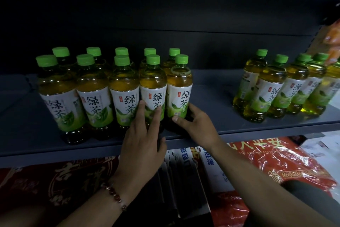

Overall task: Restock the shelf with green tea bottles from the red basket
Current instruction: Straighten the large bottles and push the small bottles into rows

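Ten bottles (114, 88) stand two rows deep on the shelf (211, 87), left. Five more bottles (281, 87) stand well apart, right. Packaged goods (287, 164) lie on the level below.

Left hand (141, 135) presses straight fingers on a front-row green tea bottle (153, 87); right hand (195, 122) grips the neighbouring end bottle (179, 88) near the shelf (230, 98) front edge.

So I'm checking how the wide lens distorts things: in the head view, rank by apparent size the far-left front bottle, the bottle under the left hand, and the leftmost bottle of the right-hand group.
1. Far-left front bottle.
2. Bottle under the left hand.
3. Leftmost bottle of the right group.
They look like the same product; nearness likely explains the difference.
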A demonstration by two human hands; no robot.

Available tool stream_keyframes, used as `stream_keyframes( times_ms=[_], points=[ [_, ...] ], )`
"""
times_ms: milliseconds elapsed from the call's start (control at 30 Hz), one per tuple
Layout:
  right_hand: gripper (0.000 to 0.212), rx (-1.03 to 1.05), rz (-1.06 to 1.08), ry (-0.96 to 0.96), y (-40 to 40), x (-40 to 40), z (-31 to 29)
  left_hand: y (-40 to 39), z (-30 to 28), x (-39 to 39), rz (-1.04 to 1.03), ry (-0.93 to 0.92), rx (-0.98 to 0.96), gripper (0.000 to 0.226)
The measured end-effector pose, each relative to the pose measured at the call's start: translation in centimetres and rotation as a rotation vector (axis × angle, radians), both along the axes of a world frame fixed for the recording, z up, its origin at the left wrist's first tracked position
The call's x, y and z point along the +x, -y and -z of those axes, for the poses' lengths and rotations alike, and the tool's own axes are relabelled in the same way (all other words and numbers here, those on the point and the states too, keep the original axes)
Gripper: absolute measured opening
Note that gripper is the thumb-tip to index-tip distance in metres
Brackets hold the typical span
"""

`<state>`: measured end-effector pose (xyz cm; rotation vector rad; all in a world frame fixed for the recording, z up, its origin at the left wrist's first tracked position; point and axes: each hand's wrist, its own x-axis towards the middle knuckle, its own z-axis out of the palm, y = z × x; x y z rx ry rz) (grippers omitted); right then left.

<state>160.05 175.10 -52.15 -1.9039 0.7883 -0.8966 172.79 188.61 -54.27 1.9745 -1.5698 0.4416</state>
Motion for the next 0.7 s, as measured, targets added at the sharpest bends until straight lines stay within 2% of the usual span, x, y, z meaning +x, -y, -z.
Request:
stream_keyframes(
  times_ms=[167,300,500,600,667,700],
  points=[
    [0.054,-0.047,0.035,-0.084,0.0,-0.5,-0.3,0.2,-1.0,-0.7,-0.008,0.097,-0.055,0.072],
    [0.070,-0.078,0.196,-0.157,0.2,-3.0,-1.2,0.8,-1.2,-1.9,0.074,0.146,-0.076,0.070],
    [0.043,-0.139,0.682,0.028,2.8,-10.6,-2.3,2.3,-0.3,-3.5,0.215,0.163,-0.053,0.075],
    [0.059,-0.073,0.838,0.055,4.7,-13.9,-1.9,2.9,0.2,-4.2,0.249,0.157,-0.036,0.077],
    [0.076,0.049,0.794,0.085,5.9,-15.2,-1.6,3.3,0.4,-4.4,0.248,0.152,-0.023,0.078],
    [0.077,0.084,0.749,0.076,6.3,-15.5,-1.4,3.5,0.5,-4.4,0.241,0.154,-0.015,0.079]
  ],
)
